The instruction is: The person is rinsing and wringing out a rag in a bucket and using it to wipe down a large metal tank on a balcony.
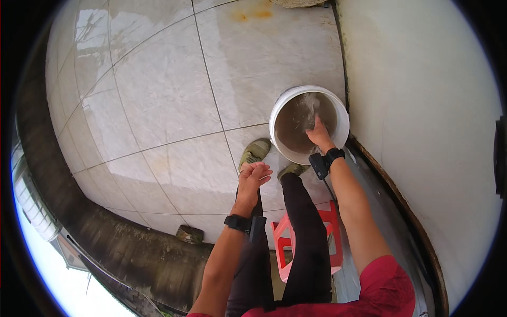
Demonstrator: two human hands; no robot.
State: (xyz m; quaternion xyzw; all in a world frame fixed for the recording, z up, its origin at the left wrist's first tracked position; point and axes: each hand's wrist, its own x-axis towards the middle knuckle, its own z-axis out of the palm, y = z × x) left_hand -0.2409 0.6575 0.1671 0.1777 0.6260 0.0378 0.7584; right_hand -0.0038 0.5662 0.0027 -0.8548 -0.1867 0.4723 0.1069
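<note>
A white plastic bucket [276, 136] stands on the tiled floor beside the wall, holding murky brown water [291, 123]. My right hand [320, 135] reaches down inside its rim, index finger and thumb spread at the water. The other fingers are hard to make out. Just beyond the fingertips the water is stirred into a pale splash [311, 104]. My left hand [253, 177] hovers in front of my left leg, outside the bucket, with loosely bent fingers and nothing visible in it. Each wrist carries a black strapped device.
A red plastic stool [336, 237] stands by my legs. Green shoes [257, 151] are close to the bucket. The white wall [416, 99] rises on the right; a dark stained parapet [130, 245] curves along the left. A small block [190, 234] lies at its foot. Floor tiles [166, 95] look wet in patches.
</note>
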